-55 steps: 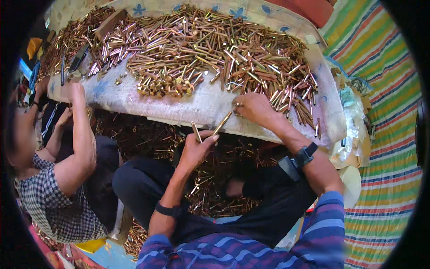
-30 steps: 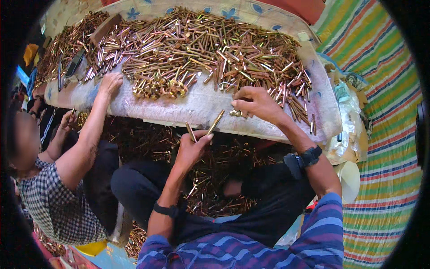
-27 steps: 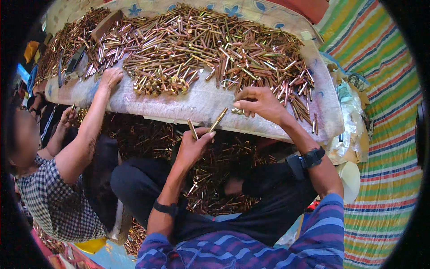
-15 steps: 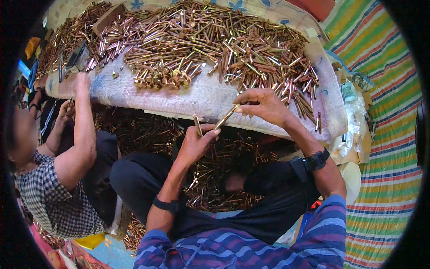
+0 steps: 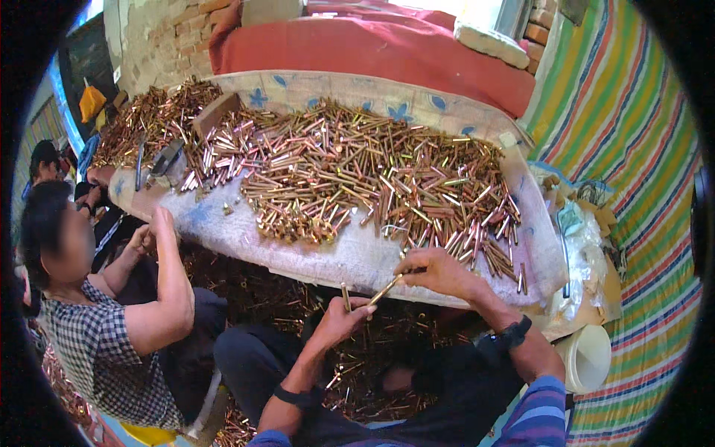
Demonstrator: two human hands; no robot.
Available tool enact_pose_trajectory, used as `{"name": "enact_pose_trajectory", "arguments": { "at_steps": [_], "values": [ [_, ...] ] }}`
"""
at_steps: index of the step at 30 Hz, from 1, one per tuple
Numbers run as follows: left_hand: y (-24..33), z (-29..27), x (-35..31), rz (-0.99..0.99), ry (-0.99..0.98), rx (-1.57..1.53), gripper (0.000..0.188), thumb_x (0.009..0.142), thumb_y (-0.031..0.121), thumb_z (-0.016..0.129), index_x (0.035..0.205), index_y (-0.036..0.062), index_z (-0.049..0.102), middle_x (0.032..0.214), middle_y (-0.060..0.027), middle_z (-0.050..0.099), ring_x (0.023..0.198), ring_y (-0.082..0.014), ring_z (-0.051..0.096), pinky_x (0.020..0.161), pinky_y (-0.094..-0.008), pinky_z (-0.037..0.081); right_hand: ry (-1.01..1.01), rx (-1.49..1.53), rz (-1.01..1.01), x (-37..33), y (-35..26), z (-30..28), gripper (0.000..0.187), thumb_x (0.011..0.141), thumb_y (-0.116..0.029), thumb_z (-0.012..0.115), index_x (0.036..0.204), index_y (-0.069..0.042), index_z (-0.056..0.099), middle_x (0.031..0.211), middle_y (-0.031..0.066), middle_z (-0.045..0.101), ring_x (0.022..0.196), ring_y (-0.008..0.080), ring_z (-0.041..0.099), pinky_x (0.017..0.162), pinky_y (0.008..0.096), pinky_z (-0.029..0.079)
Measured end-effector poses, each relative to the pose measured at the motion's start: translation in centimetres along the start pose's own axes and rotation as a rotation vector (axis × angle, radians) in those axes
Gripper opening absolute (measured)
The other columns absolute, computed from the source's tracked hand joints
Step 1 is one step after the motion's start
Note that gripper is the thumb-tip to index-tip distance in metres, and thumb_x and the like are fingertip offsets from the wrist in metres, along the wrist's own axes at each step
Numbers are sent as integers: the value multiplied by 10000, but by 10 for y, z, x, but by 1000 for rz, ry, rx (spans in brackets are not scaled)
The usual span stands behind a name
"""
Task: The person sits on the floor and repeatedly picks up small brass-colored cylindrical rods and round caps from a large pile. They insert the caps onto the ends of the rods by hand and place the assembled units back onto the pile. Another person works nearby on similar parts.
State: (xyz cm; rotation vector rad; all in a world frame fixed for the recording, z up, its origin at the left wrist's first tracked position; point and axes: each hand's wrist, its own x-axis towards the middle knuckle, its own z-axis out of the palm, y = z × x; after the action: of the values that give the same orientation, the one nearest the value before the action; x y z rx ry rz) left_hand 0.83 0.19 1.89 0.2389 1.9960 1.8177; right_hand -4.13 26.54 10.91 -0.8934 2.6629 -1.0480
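My left hand (image 5: pixel 341 322) is closed on a slim brass-coloured metal rod (image 5: pixel 384 290), which slants up to the right. A second short rod (image 5: pixel 345 297) of the same colour stands upright out of that hand. With its fingertips my right hand (image 5: pixel 441 273) pinches the far end of the slanted rod, so both hands hold it. They meet just off the near edge of a cloth-covered table (image 5: pixel 328 265). A large pile of similar metal rods (image 5: pixel 350 167) lies on it; several at its near left show wider heads or nuts.
To my left a person in a checked shirt (image 5: pixel 100 339) works with both hands at the table edge. More metal pieces (image 5: pixel 246 298) lie heaped below the table. A white bucket (image 5: pixel 585 359) and plastic bags (image 5: pixel 585 257) stand at right, beside a striped sheet (image 5: pixel 648 246).
The view has tipped upward, so the table sits lower and the wall behind now shows. Both hands keep their hold on the slanted rod, its angle slightly steeper.
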Motion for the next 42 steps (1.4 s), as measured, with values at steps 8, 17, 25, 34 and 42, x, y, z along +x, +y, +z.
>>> {"name": "enact_pose_trajectory", "arguments": {
  "at_steps": [8, 17, 25, 34, 42],
  "values": [
    [12, -1, -6, -4, -14, 68, 252, 951, 211, 694, 1039, -19, 750, 690, 34, 577, 626, -63, 476, 552, -278, 386, -68, 7, 172, -5, -18, -4, 328, 944, -320, 686, 977, 3, 729, 790, 176, 678, 724, 307, 678, 696, 422, 534],
    [10, 1, -5, -63, -4, 69, 238, 944, 198, 705, 1041, -13, 756, 714, 31, 612, 642, -66, 515, 571, -272, 425, -38, -214, 59, -5, -10, 9, 466, 974, -444, 568, 981, 5, 691, 912, 253, 678, 879, 431, 673, 778, 498, 531],
    [-2, 3, 2, -23, -35, 41, 281, 947, 253, 723, 1060, -3, 741, 617, 68, 514, 493, -43, 399, 456, -255, 278, -71, -168, 87, -1, -7, 13, 526, 1012, -421, 565, 762, 32, 661, 634, 173, 618, 577, 306, 617, 610, 437, 505],
    [1, 8, 4, 5, -3, 73, 242, 940, 202, 707, 1037, -17, 745, 617, 44, 523, 541, -61, 424, 489, -274, 321, -207, 58, 300, -7, -14, 6, 539, 1006, -446, 573, 811, 47, 670, 616, 116, 617, 543, 183, 617, 571, 379, 518],
    [2, 11, 4, -86, -42, 99, 278, 944, 217, 701, 1059, -33, 740, 645, 30, 553, 584, -73, 465, 521, -286, 368, -217, 143, 370, -11, -5, 10, 489, 1012, -399, 595, 814, 45, 646, 657, 84, 611, 592, 146, 618, 562, 341, 504]
  ]
}}
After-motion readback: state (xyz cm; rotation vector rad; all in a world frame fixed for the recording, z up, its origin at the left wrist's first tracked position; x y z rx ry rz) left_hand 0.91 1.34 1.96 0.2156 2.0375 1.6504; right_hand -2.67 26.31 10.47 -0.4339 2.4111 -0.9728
